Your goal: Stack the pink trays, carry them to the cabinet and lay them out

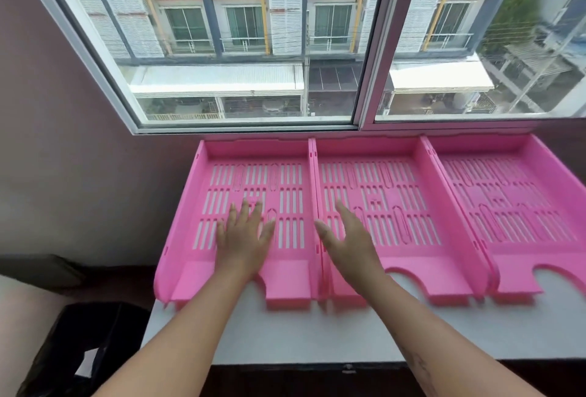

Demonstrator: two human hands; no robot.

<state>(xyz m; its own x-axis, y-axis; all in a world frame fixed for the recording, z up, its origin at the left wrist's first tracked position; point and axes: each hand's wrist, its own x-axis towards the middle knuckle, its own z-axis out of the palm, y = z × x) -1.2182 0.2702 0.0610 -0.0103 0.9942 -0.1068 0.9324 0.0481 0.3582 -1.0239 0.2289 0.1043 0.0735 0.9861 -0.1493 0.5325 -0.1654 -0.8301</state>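
Three pink trays side by side on white cabinet top [317, 336], directly below window [247, 47]. Back walls against the sill, cut-out front edges toward the viewer.

Left tray [285, 181]: side wall touching middle tray [421, 206]. Left front corner overhanging the cabinet top's left end. Slotted floor, pale surface visible through slots.

Middle tray: right wall touching right tray [523, 200]. Arched notch in front edge fully visible.

Right tray: partly cut off by frame edge; same slotted pattern, same arched notch.

No tray stacked on another; all three flat, single layer.

Left hand [244, 238]: palm down, fingers spread, over floor of left tray near its front. Grasping nothing. Contact with tray floor: cannot tell.

Right hand [345, 238]: flat, fingers extended and together, thumb out, over left part of middle tray, close to shared wall. Grasping nothing. Contact: cannot tell.

Both forearms bare, reaching in from bottom of frame across the cabinet top.

Dark bag-like object [82, 349] on floor at lower left, beside the cabinet. Mauve wall [63, 142] left of window.
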